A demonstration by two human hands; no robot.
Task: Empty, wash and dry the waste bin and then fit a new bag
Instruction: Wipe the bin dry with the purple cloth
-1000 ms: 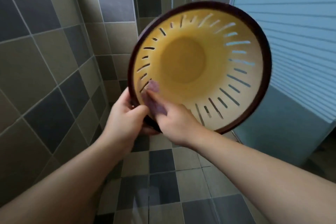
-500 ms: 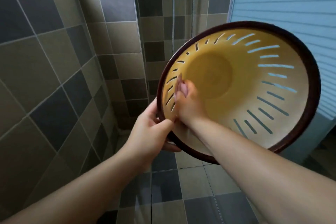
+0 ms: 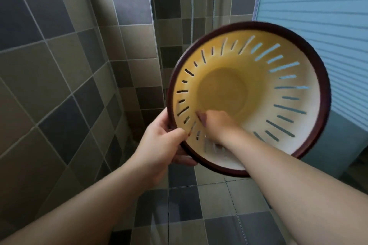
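Bin: the waste bin (image 3: 278, 77), yellow inside with a dark rim, is held tipped in the air, mouth toward the camera, before the tiled shower corner.
Left hand (image 3: 159, 145): clenched on the rim at 8 o'clock.
Right hand (image 3: 217, 123): inside the bin, blurred; cannot tell whether it holds anything.
Handling: probably light, stiff plastic, slippery if wet; the rim looks the safest hold.
Contents: no rubbish visible; slotted walls show daylight.

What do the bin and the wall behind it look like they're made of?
The waste bin looks like moulded plastic: a smooth yellow-cream inside with clean-cut slots, light showing through them, and a dark maroon rim band. Matte to slightly glossy; blur hides finer detail. The wall looks like glazed ceramic tile: square brown and grey pieces with pale grout lines and a soft sheen.
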